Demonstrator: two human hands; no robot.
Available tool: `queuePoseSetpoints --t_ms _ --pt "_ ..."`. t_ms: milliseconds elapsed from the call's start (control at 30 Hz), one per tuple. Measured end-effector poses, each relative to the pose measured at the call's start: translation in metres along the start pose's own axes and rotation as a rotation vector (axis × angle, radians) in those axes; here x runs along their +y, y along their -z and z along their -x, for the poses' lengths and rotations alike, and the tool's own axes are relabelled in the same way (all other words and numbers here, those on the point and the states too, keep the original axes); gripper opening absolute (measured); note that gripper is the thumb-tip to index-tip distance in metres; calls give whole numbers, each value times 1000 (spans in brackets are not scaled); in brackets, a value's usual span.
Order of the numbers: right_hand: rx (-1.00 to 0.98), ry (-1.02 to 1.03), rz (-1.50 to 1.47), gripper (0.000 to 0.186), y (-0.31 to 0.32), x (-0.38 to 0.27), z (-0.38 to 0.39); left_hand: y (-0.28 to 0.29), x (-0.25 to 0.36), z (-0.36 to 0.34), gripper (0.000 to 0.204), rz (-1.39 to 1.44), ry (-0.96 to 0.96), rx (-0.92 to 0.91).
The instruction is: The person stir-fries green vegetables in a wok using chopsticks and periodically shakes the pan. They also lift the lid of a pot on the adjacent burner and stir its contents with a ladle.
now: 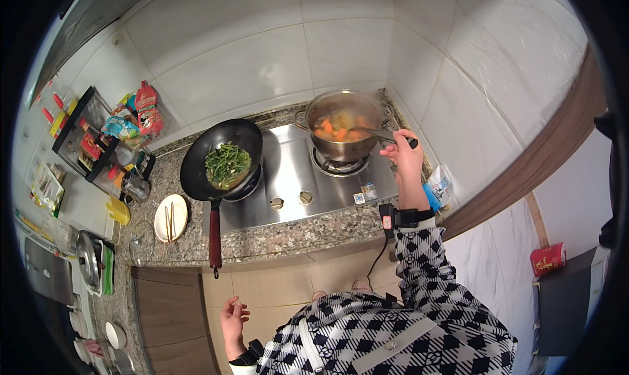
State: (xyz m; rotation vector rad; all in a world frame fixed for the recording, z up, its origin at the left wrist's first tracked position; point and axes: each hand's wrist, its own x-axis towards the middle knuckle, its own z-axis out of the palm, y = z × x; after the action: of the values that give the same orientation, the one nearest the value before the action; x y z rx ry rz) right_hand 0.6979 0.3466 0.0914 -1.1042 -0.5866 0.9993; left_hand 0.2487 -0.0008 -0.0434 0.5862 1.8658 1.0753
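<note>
Right hand (403,153) closed on long-handled utensil (384,136), best moved gently in pot (342,151) to its left; left hand (234,317) empty, loosely open.

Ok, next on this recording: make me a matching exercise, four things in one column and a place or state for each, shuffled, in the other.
Things:
1. Wok
2. Pot
3. Utensil
4. Chopsticks

Places and states:
A. Lying on a pale dish
B. On the right burner, with orange chunks inside
C. Held in the person's right grip
D. Holding leafy greens

Right pairs: 1-D, 2-B, 3-C, 4-A
</note>
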Motion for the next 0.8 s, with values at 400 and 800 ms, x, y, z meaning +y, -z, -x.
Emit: queuePoseSetpoints --t_ms 400,800 --pt "16 99 -163 17 34 -6 26 -10 16 -6 28 -65 -3 -52" --pt "-38 125 -241 15 63 -5 40 -16 22 -11 27 -100 0 -79"
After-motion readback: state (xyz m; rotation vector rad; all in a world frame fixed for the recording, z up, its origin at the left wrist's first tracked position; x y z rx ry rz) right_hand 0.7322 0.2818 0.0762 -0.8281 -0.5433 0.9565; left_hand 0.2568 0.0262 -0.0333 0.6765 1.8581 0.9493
